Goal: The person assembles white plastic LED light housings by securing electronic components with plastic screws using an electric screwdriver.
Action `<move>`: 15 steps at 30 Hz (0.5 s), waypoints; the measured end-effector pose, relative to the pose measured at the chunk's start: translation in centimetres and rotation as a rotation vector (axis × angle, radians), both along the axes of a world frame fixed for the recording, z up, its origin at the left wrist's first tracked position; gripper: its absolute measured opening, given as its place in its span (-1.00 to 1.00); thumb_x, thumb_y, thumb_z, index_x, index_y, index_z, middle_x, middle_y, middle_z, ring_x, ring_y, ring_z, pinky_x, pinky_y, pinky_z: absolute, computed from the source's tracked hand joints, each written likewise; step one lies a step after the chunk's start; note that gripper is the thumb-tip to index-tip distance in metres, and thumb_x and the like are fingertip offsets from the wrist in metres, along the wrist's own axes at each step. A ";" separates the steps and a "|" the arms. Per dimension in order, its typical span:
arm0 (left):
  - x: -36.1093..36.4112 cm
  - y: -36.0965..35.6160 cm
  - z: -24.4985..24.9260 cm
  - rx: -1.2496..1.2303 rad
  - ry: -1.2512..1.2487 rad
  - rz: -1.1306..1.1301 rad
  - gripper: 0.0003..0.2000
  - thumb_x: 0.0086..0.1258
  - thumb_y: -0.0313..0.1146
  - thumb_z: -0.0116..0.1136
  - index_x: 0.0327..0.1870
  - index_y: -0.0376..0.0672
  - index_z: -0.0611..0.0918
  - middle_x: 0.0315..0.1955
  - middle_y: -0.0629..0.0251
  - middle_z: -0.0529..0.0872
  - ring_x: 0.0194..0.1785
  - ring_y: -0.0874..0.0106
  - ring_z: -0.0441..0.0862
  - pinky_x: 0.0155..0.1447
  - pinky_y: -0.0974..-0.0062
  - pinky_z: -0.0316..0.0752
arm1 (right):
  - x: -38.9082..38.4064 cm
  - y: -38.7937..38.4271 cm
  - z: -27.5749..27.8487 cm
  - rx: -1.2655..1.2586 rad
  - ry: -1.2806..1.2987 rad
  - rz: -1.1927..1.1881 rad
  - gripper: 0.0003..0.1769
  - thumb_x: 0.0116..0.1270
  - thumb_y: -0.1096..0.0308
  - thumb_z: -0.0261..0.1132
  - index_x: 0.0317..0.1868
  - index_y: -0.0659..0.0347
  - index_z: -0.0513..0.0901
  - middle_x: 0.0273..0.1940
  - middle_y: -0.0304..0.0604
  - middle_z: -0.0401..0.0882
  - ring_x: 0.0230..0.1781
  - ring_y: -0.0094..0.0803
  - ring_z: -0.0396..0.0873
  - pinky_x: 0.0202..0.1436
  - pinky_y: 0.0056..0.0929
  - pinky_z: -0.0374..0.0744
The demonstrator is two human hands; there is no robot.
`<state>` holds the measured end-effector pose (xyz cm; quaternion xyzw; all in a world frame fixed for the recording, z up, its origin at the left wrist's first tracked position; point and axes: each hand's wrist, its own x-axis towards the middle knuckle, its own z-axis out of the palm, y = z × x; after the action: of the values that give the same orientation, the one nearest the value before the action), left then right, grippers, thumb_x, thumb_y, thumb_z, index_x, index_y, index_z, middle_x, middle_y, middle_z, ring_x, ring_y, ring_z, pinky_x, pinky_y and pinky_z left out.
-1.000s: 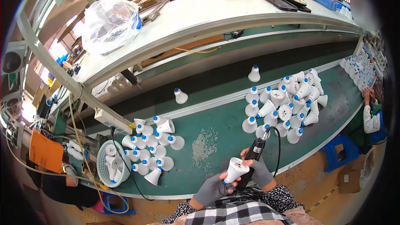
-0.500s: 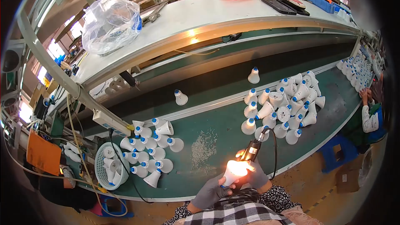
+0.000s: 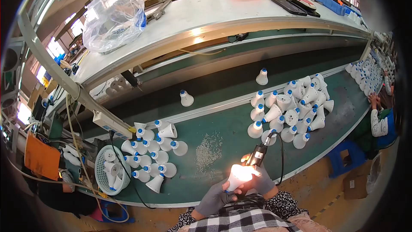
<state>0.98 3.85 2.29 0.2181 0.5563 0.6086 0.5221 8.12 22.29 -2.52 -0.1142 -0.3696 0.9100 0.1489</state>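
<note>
My left hand (image 3: 216, 197), in a grey glove, grips a white cone-shaped lamp housing (image 3: 237, 176) by its narrow end; its wide face glows bright orange-white. My right hand (image 3: 262, 179), also gloved, holds a black corded tool (image 3: 259, 154) with its tip against the lit housing. Both hands are just above the near edge of the green bench (image 3: 223, 124), over my checked shirt.
A pile of white housings with blue caps (image 3: 292, 107) lies to the right, another group (image 3: 152, 150) to the left beside a white basket (image 3: 110, 168). Small screws (image 3: 208, 148) are scattered in between. Two single housings stand on the dark belt (image 3: 186, 99). Another person's arms (image 3: 377, 116) work at far right.
One second ago the housing was unlit with the tool at its face; it lit up half a second ago and still glows. My hands have hardly moved.
</note>
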 end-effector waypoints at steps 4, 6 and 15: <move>-0.1 0.0 -0.2 0.022 -0.116 0.020 -0.45 0.56 -0.03 0.00 0.34 -0.32 0.38 0.07 0.21 0.58 0.02 0.52 0.57 0.02 0.54 0.54 | 0.0 0.0 -1.1 -0.055 0.025 0.012 -0.51 0.24 0.23 0.36 0.11 0.17 0.42 -0.02 -0.16 0.49 -0.06 -0.46 0.53 -0.04 -0.45 0.62; -0.1 -0.1 -0.3 0.036 -0.082 0.011 -0.45 0.56 -0.03 -0.01 0.34 -0.31 0.37 0.06 0.21 0.59 0.03 0.51 0.58 0.01 0.54 0.54 | 0.0 0.1 -1.1 -0.056 0.028 0.022 -0.51 0.24 0.22 0.36 0.12 0.17 0.41 -0.01 -0.15 0.49 -0.05 -0.46 0.53 -0.03 -0.45 0.62; -0.1 -0.3 0.8 0.148 -0.649 0.149 -0.41 0.54 0.01 -0.01 0.37 -0.30 0.33 0.06 0.19 0.59 0.03 0.47 0.60 -0.03 0.51 0.55 | -0.6 -0.1 3.3 -0.048 -0.157 0.005 -0.60 0.08 0.39 0.40 -0.05 0.24 0.54 -0.32 -0.27 0.53 -0.34 -0.53 0.54 -0.25 -0.56 0.52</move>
<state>0.89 3.54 3.07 0.0091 0.3299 0.7216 0.6086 7.54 22.18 0.82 -0.1877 -0.3587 0.9072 0.1142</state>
